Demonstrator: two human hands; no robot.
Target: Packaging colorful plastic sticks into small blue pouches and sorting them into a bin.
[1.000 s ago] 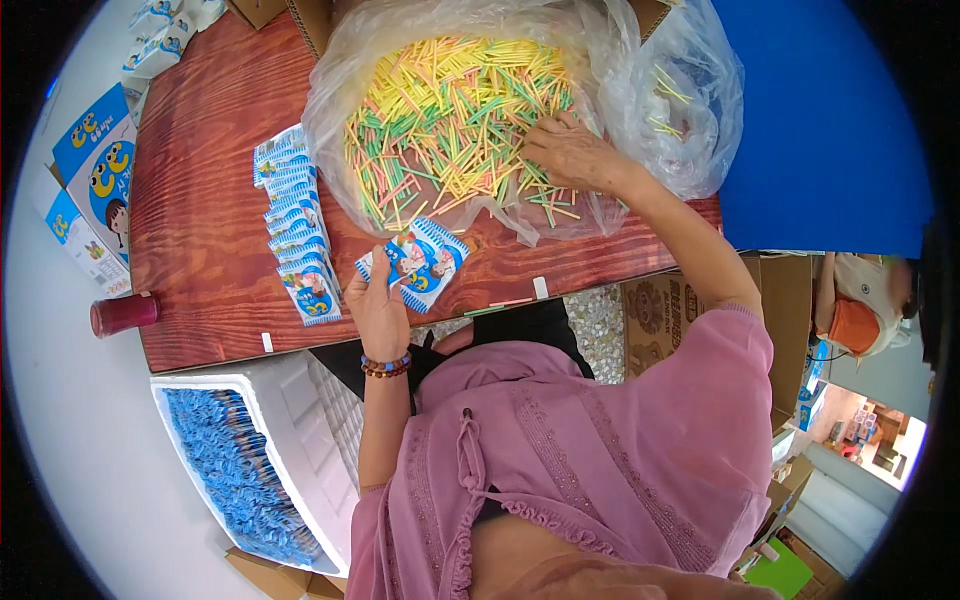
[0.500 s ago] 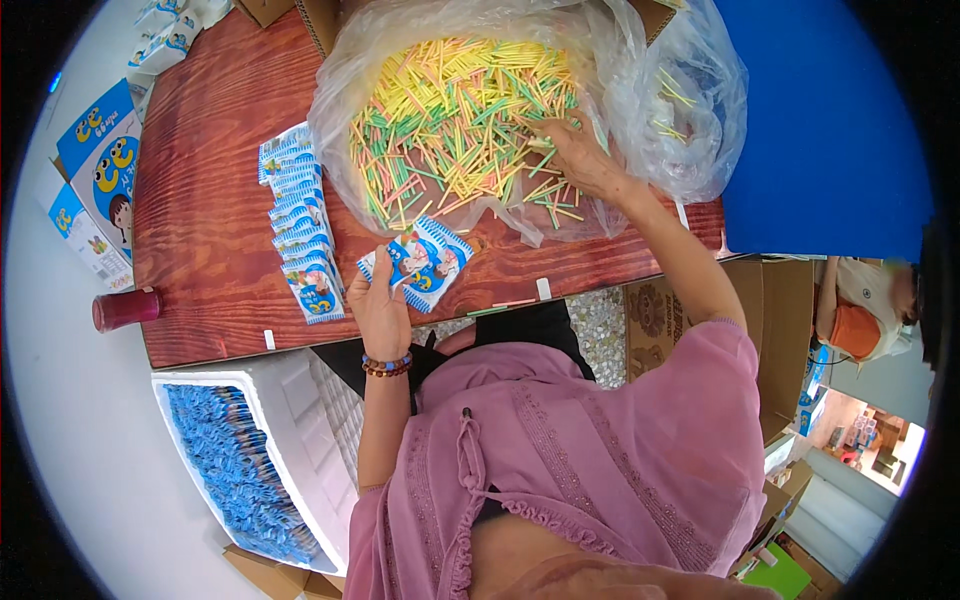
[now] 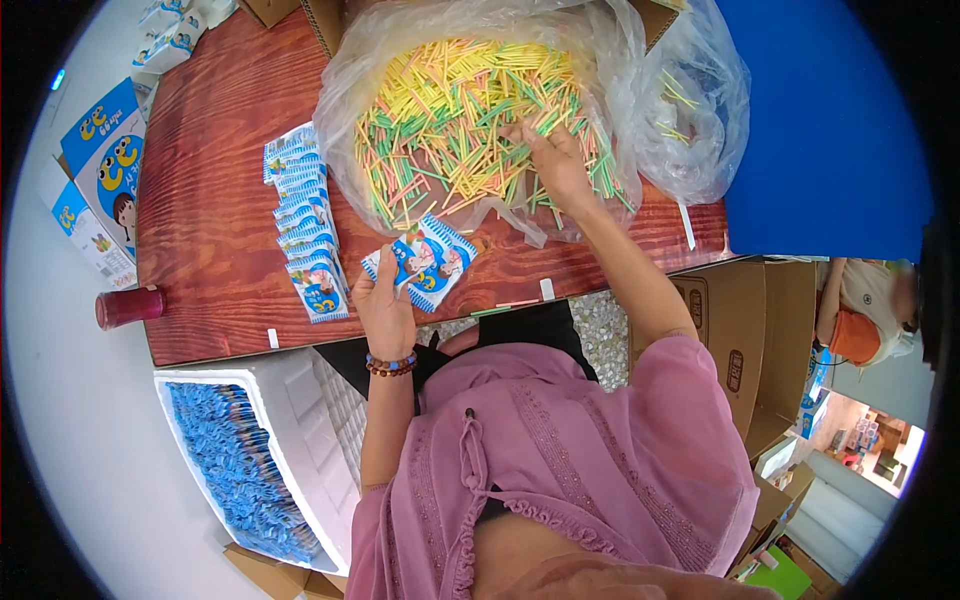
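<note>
You work in bright, even light, with only soft shadows on the table (image 3: 210, 180). Glare whitens folds of the bag (image 3: 612, 40), yet the sticks (image 3: 455, 100) show vivid colour. A patch (image 3: 912, 462) at your near right burns out to white, fringed violet. The fisheye bends the foam box (image 3: 302, 430) at your left; black rings the view, and the rim looks soft.

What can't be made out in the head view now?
Head view:
Right hand: whether it grips any coloured sticks; too small and cluttered at its fingertips.
Left hand: part of the held packets, hidden by its fingers.
Cardboard box: far side, cut off by upper edge.
Foam box: bottom, hidden by blue contents.
</note>
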